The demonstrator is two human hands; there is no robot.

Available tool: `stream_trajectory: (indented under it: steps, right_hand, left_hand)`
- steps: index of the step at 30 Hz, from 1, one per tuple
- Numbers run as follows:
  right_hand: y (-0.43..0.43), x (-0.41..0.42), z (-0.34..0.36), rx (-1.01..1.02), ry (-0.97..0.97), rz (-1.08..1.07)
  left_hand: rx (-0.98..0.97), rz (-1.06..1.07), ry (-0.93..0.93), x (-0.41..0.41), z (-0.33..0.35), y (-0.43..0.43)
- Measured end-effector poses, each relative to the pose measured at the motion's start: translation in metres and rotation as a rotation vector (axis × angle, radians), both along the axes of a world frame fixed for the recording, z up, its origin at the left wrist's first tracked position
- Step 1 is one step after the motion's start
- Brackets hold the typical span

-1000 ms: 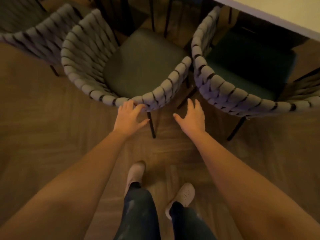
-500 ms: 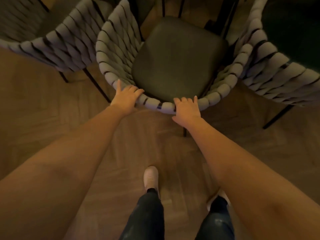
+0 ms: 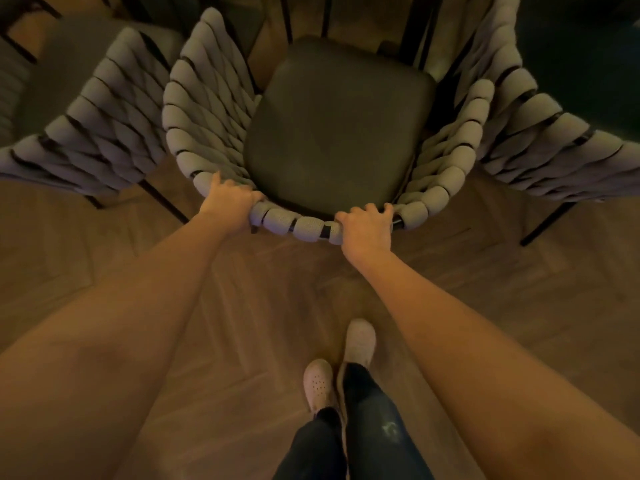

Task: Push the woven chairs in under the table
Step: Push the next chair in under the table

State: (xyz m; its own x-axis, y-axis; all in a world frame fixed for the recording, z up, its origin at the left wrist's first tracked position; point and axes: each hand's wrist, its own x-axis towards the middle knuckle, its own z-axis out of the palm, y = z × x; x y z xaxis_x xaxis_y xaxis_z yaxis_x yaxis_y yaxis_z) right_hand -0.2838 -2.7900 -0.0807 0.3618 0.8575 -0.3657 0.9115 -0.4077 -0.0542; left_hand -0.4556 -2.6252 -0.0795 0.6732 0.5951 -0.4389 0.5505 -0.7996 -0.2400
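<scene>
The left hand is gripping the top rim of the middle woven chair at its rear left curve, fingers curling over the padded band and thumb lying along the rim. The right hand is clutching the same rim further right, knuckles up, fingers wrapping onto the inner side just beside a bare stretch of black frame. The chair is standing on the wooden floor straight ahead of the person, sitting between a left woven chair and a right woven chair, close against both. Thick grey woven bands are wrapping round a dark, smooth, square seat cushion. Pale shoes are standing behind it
</scene>
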Motion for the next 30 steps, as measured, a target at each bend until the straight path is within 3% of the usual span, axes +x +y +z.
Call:
stream_trajectory:
  steps: [14, 24, 30]
  right_hand:
    - [0.075, 0.099, 0.007, -0.024, -0.006, 0.093]
    - [0.113, 0.083, 0.003, 0.025, 0.056, 0.127]
    - [0.144, 0.074, 0.004, -0.072, 0.082, 0.173]
  left_hand:
    - [-0.050, 0.095, -0.016, 0.076, -0.011, 0.064]
    - [-0.054, 0.063, 0.077, 0.072, 0.003, 0.110]
    - [-0.098, -0.003, 0.125, 0.063, 0.006, 0.149]
